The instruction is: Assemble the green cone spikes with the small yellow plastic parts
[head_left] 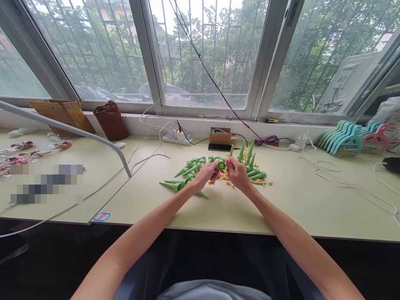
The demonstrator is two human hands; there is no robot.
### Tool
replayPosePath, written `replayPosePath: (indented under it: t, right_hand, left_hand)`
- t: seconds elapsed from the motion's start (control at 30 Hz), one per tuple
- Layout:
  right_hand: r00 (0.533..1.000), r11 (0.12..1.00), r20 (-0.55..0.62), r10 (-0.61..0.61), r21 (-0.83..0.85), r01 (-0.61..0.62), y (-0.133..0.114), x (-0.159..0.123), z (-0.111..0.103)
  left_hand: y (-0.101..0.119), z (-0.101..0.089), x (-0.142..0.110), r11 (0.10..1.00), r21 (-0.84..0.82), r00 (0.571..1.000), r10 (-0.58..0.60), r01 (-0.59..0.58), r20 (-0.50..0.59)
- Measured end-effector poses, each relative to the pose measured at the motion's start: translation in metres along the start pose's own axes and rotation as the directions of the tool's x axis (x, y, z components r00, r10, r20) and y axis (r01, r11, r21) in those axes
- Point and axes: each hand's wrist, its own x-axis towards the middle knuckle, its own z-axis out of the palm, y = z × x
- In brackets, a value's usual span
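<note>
Over the middle of the table, my left hand (pixel 207 173) grips a green plant watering spike (pixel 221 165), its round open end turned toward me. My right hand (pixel 236 173) is closed in a pinch against the right side of that spike; its fingertips hide whatever is between them. More green spikes (pixel 176 186) lie to the left of my hands. On the right, several spikes (pixel 250 152) stand point up and others lie flat. Small yellow plastic pieces (pixel 259 182) are scattered beneath and around my hands.
Behind the pile are a phone (pixel 219 147), a small cardboard box (pixel 221 136) and a white power strip (pixel 177 137). Teal hangers (pixel 342 138) stand back right. A grey tube (pixel 71 132) arches over the left side. White cables (pixel 350 183) cross the table.
</note>
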Motion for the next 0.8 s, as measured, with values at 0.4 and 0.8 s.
replayPosePath:
  t: [0.4,0.8]
  right_hand:
    - [1.000,0.999,-0.007,0.001,-0.054,-0.002,0.0018,0.0004,0.0005]
    - [1.000,0.997,-0.002,-0.025,-0.074,0.025,0.0046,0.0000,0.0017]
  left_hand:
    - [-0.0035,-0.0009,0.0007,0.987,0.127,0.994,0.103,-0.098,-0.030]
    - [-0.0081,-0.0015,0.0034,0.940,0.253,0.963,0.257,-0.230,-0.079]
